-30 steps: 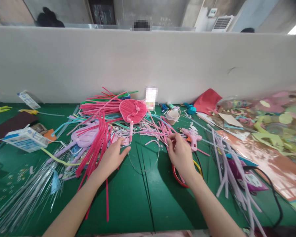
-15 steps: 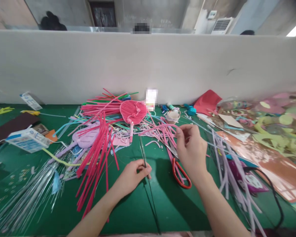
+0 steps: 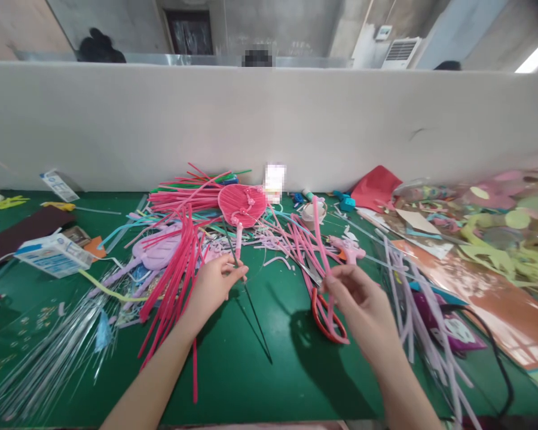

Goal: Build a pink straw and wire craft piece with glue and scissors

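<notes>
My left hand point(image 3: 217, 283) is closed in a pinch on a thin dark wire point(image 3: 257, 316), which slants from upper left to lower right over the green table. To the right, my right hand point(image 3: 361, 292) pinches a pink chenille stem point(image 3: 320, 239) that stands nearly upright from the fingers. Scissors with red handles point(image 3: 315, 313) lie just left of my right hand, among loose pink stems point(image 3: 298, 242). Beyond my left hand rests a round pink fan-shaped piece point(image 3: 233, 203) with a short handle. Deep pink stems point(image 3: 179, 269) lie in a bundle beside my left forearm.
A white partition point(image 3: 161, 125) borders the table's back. Clear and silvery strands point(image 3: 63, 346) spread at left near a blue-white box point(image 3: 54, 254). At right are lilac stems point(image 3: 415, 310), a purple pouch point(image 3: 448, 325), a black cord point(image 3: 497, 349) and an orange sheet point(image 3: 488, 292). A pink glue gun point(image 3: 349, 248) lies behind my right hand.
My left hand has moved left and away from me with the wire. My right hand has shifted slightly right and lower, and its pink stem has swung from sideways to upright.
</notes>
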### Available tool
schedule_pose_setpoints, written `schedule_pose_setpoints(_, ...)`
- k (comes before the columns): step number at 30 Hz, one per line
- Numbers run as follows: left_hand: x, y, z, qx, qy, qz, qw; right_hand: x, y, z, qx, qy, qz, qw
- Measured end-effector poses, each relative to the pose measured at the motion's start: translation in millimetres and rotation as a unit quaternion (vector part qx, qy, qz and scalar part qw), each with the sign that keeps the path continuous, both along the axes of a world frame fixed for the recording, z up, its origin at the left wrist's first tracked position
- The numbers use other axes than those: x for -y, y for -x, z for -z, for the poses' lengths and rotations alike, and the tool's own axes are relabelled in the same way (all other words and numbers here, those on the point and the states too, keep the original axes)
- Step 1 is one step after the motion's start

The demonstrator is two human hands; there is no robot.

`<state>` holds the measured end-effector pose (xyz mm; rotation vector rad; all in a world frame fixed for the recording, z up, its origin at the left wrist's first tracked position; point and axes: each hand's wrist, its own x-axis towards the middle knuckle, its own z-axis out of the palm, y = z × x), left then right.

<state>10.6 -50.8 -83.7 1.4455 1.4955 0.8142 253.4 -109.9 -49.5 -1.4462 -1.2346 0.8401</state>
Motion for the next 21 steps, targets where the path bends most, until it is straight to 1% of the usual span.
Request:
schedule_pose_setpoints(2, -6, 3, -0.5, -0.006, -0.001, 0.009, 1.0, 8, 9, 9.1, -0.006, 0.049, -0.074, 0.996)
schedule_pose_setpoints(4, -9, 4, -2.6, 0.0, 0.001, 0.014, 1.0, 14, 17, 18.7, 0.008, 0.101, -0.161, 0.982)
schedule_pose_setpoints(6, -10, 5, -6.1, 0.005, -0.001, 0.012, 1.0, 18, 21, 27.2, 0.04, 0.129, -0.209, 0.969)
schedule_pose_setpoints(10, -8, 6, -14.4, 0.012, 0.004, 0.01, 1.0, 19, 20, 35.1, 0.102, 0.139, -0.219, 0.96)
schedule_pose_setpoints(16, -6, 8, -23.4, 0.026, 0.041, 0.019, 0.999, 19, 14, 35.0, 0.115, 0.168, -0.208, 0.957)
schedule_pose_setpoints(21, -6, 5, -27.0, -0.008, 0.043, 0.011, 0.999, 17, 14, 39.0, 0.136, 0.178, -0.224, 0.948)
